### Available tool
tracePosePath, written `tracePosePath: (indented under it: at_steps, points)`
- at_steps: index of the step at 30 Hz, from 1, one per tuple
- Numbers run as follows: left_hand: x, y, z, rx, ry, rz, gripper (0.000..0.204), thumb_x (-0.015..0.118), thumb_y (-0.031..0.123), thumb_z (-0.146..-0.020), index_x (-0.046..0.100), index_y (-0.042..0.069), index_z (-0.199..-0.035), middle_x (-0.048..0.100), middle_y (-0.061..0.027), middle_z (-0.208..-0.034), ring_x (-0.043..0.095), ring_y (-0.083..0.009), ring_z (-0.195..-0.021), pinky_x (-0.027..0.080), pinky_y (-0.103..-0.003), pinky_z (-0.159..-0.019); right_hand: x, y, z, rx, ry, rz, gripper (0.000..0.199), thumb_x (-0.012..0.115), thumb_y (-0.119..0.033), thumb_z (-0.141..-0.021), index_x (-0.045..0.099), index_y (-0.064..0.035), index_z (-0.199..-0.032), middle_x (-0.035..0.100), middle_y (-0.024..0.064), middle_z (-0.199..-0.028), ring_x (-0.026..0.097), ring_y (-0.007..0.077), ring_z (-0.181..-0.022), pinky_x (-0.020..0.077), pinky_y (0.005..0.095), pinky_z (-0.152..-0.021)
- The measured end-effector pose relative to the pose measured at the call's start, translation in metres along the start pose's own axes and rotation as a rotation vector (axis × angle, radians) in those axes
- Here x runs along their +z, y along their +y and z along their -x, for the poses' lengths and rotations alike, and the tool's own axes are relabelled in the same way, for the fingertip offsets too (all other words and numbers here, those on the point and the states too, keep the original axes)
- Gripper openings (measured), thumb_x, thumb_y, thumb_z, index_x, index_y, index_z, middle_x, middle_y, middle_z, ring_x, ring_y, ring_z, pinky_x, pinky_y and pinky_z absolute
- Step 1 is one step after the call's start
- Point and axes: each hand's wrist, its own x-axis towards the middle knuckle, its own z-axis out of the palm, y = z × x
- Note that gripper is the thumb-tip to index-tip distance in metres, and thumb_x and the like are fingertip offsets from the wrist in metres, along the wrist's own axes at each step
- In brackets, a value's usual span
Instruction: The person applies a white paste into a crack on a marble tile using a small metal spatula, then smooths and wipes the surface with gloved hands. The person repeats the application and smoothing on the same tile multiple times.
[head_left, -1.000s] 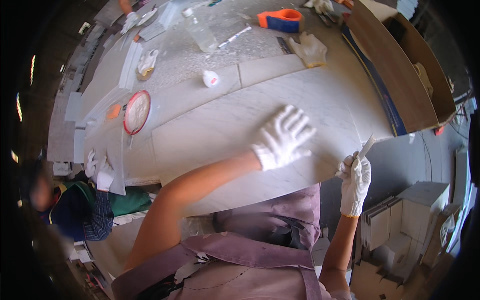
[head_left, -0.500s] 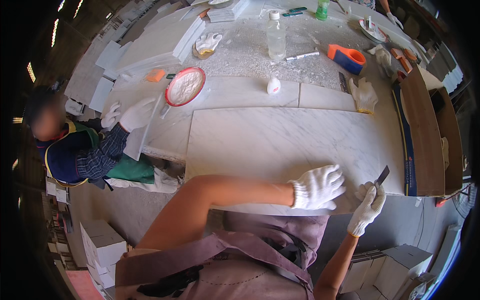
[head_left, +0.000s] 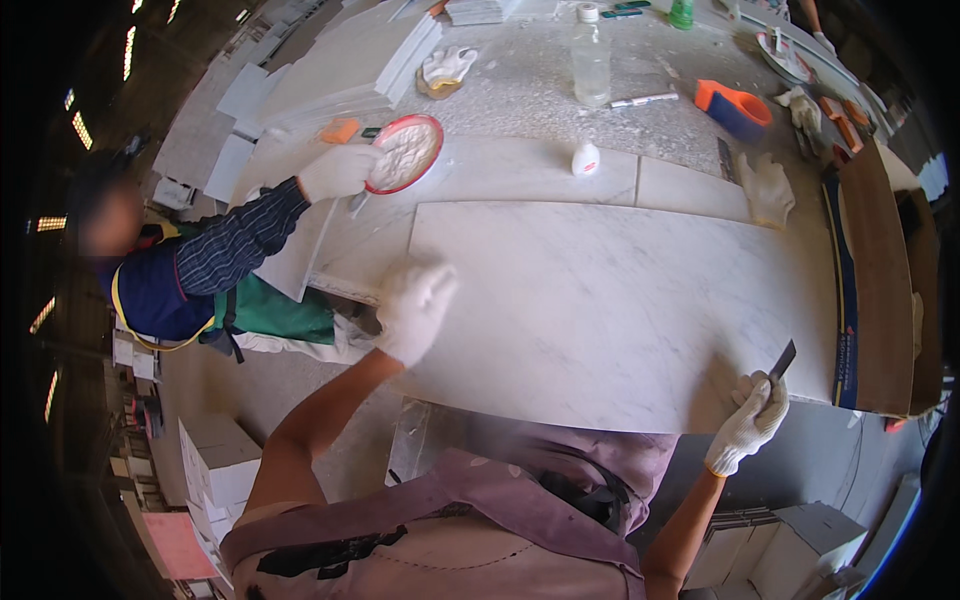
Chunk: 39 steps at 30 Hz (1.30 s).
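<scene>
A large white marble slab (head_left: 610, 310) with grey veins lies in front of me. My left hand (head_left: 415, 308), in a white knit glove, is over the slab's left edge; motion smears its fingers. At the near right edge, my gloved right hand (head_left: 750, 425) is closed round a scraper blade (head_left: 784, 362). Its dark flat blade points up and away from my fingers. A small white bottle (head_left: 585, 159) stands just beyond the slab's far edge.
On the left, a person's gloved hand (head_left: 340, 172) is at a red-rimmed bowl (head_left: 437, 150) of white paste. Far off stand a clear bottle (head_left: 591, 70) and an orange-blue tape dispenser (head_left: 735, 108). A cardboard box (head_left: 880, 290) borders the right side. Loose gloves (head_left: 768, 190) lie nearby.
My left hand has swept left across the slab, from near my right hand to the left edge. The person at left has reached to the bowl. My right hand still holds the scraper blade.
</scene>
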Motion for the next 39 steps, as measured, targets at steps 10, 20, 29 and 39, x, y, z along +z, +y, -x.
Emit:
tracePosePath:
  at_steps: [10, 20, 29, 39]
  points:
    - [0.008, -0.203, -0.084, -0.64, 0.309, -0.276, 0.045, 0.06, 0.04, -0.106, 0.065, 0.022, -0.147, 0.063, -0.015, -0.153, 0.061, -0.0365, -0.138, 0.048, -0.048, -0.113, -0.005, 0.002, -0.001, 0.018, -0.047, 0.027, 0.028, 0.058, -0.015, -0.114, 0.061, 0.0012, -0.136, 0.072, 0.0115, -0.113, 0.072, 0.0155, -0.086, 0.0627, 0.0307, -0.07]
    - [0.011, -0.2, -0.1, -0.734, 0.195, -0.393, 0.041, 0.064, 0.039, -0.104, 0.07, 0.018, -0.138, 0.064, -0.0156, -0.146, 0.062, -0.0358, -0.13, 0.048, -0.048, -0.111, -0.004, -0.002, -0.003, 0.032, -0.058, 0.065, 0.03, 0.059, -0.016, -0.113, 0.06, 0.0025, -0.137, 0.073, 0.0127, -0.112, 0.074, 0.0181, -0.088, 0.0635, 0.0327, -0.072]
    - [0.004, -0.112, -0.065, -0.145, 0.352, 0.639, 0.025, 0.059, 0.011, -0.11, 0.067, 0.002, -0.133, 0.072, -0.0138, -0.133, 0.07, -0.0265, -0.122, 0.05, -0.039, -0.111, 0.006, -0.002, 0.002, 0.042, 0.106, 0.008, 0.027, 0.062, -0.012, -0.111, 0.062, 0.0013, -0.135, 0.074, 0.0092, -0.107, 0.07, 0.0131, -0.082, 0.0607, 0.0296, -0.072]
    - [0.108, 0.195, -0.078, 0.755, 0.18, 0.216, 0.038, 0.084, 0.01, -0.089, 0.076, 0.017, -0.125, 0.069, -0.0088, -0.114, 0.067, -0.0265, -0.108, 0.054, -0.039, -0.092, -0.001, -0.011, 0.003, 0.036, 0.178, -0.185, 0.025, 0.055, -0.008, -0.114, 0.054, 0.0012, -0.137, 0.073, 0.0154, -0.111, 0.077, 0.0206, -0.088, 0.0653, 0.0339, -0.075]
